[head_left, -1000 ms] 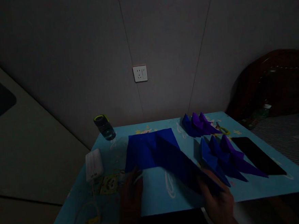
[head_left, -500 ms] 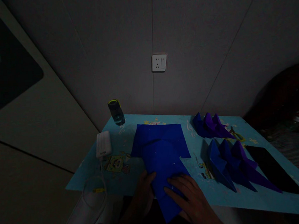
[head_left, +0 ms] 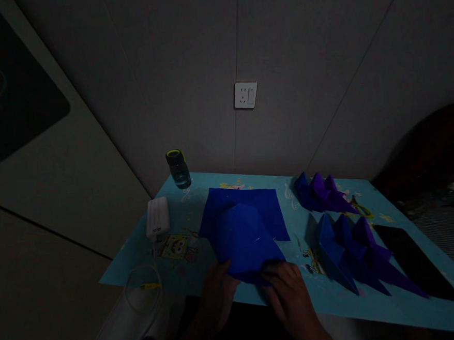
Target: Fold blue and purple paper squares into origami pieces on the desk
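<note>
Dim room: grey panelled wall (head_left: 188, 64) with a white power socket (head_left: 245, 95) above a light-blue counter (head_left: 204, 283).

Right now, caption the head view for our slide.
Both hands press a blue paper sheet on a light-blue table.

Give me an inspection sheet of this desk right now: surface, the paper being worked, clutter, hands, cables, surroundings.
Surface: light blue cartoon-print table, dimly lit.
Job's things: blue paper sheet lying flat, its near part folded to a peak; both hands press the near edge.
Clutter: two rows of folded blue and purple paper pieces, black phone at the right, white power bank, bottle with a yellow-ringed cap at the far left corner.
Hands: left hand and right hand flat on the paper's edge, gripping nothing.
Cables: white cable looping off the table's left edge from the power bank.
Surroundings: grey panelled wall with a white socket; dark furniture at right.
</note>
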The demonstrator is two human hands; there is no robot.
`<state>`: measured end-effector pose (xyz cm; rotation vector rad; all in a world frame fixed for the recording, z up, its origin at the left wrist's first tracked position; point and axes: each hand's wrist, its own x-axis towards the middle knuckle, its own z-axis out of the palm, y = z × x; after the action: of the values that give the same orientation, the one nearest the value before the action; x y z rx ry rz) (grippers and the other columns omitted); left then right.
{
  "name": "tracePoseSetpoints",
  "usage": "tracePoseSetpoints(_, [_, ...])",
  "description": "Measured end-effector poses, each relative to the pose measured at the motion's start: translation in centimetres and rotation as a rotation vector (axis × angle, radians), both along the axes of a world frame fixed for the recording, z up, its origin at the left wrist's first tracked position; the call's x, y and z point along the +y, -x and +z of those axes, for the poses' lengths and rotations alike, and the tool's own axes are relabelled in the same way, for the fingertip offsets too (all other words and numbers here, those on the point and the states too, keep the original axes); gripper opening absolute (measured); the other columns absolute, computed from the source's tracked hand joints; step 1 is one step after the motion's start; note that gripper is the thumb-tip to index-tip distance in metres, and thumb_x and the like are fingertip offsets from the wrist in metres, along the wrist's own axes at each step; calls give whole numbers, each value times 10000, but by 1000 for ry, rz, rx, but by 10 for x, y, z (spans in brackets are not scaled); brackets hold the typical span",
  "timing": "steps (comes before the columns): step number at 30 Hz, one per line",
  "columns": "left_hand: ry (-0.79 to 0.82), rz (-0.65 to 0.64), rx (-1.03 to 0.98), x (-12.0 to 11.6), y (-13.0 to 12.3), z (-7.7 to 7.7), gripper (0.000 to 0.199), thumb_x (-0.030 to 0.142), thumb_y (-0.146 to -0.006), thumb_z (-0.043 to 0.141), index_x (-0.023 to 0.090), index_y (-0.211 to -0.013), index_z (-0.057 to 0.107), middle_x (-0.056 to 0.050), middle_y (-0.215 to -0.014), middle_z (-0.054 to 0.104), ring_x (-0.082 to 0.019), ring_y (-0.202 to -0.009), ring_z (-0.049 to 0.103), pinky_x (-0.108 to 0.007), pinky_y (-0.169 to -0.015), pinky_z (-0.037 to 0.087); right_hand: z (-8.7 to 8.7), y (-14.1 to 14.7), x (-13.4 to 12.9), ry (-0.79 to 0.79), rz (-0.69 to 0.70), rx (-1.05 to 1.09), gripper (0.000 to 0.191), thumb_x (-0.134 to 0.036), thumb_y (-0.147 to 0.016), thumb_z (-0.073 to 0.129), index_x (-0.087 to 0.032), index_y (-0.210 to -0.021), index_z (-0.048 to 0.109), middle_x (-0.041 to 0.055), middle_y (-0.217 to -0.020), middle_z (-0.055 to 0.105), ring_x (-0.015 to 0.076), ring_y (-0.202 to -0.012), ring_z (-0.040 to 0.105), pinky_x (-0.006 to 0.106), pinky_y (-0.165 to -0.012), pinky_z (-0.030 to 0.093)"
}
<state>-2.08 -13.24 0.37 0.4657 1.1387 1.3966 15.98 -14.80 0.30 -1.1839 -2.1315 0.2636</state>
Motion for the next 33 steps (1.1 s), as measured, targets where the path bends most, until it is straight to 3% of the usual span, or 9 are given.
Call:
tracePoseSetpoints(2, [-12,-27,-23,-1,-1,-7,407,514,-681,711,231,-972,740,-89,-946,761,-320,-1016,680,-468,-909,542,-3,6,-1,72,-97,152,133,-253,-935,543,-240,-1013,650,66,-964,715,245,-885,657,404,-801,511])
tracePoseSetpoints(6, [-23,-82,-45,-7,2,-20,447,535,-619,767,228,-943,738,-101,-979,761,-348,-991,689,-498,-891,548,-4,19,0,258,-280,308,242,-400,-925,566,-226,-1082,626,79,-984,710,247,-884,674,358,-776,540])
tracePoseSetpoints(9, [9,-109,15,-8,6,-19,576,497,-549,832,198,-1024,706,-119,-982,760,-360,-963,699,-488,-856,562,0,29,3,360,-262,317,368,-413,-925,560,-227,-1242,565,49,-912,710,216,-798,686,307,-716,557])
tracePoseSetpoints(12, [67,-113,106,-1,13,-7,636,507,-623,795,175,-1144,645,-132,-986,755,-347,-939,710,-469,-816,575,3,38,1,359,-212,277,471,-384,-939,539,-225,-1376,465,18,-799,701,195,-691,684,278,-637,565])
tracePoseSetpoints(20, [19,-96,620,25,45,13,648,450,-693,731,160,-1240,540,-149,-1237,665,-319,-1144,632,-474,-984,506,14,39,-1,127,-77,138,490,-279,-937,563,-304,-1409,432,65,-1302,614,240,-1195,585,405,-1011,505])
tracePoseSetpoints(24, [-83,-358,819,34,58,13,683,521,-734,665,151,-1290,520,-160,-1298,631,-339,-1210,585,-516,-1031,459,17,19,12,142,-245,181,522,-341,-924,582,-325,-1423,428,79,-1425,494,275,-1311,471,483,-1079,428])
tracePoseSetpoints(28, [-246,-736,968,35,64,25,564,474,-856,565,271,-1378,498,-64,-1411,561,-278,-1280,537,-467,-1086,416,13,-2,21,285,-354,345,624,-430,-851,662,-269,-1419,459,119,-1423,510,336,-1321,456,559,-1100,359])
tracePoseSetpoints(31, [-333,-932,1078,39,61,27,538,416,-893,554,353,-1418,453,-21,-1420,551,-248,-1263,557,-431,-1070,437,13,-7,23,544,-158,593,544,-472,-837,671,-225,-1313,575,125,-1286,638,317,-1192,589,488,-1026,457])
tracePoseSetpoints(33, [-385,-954,1133,45,56,22,562,367,-894,570,369,-1436,420,-21,-1417,552,-242,-1252,567,-421,-1056,451,13,-6,25,681,4,757,504,-484,-836,672,-203,-1251,618,117,-1212,686,290,-1107,649,434,-968,505])
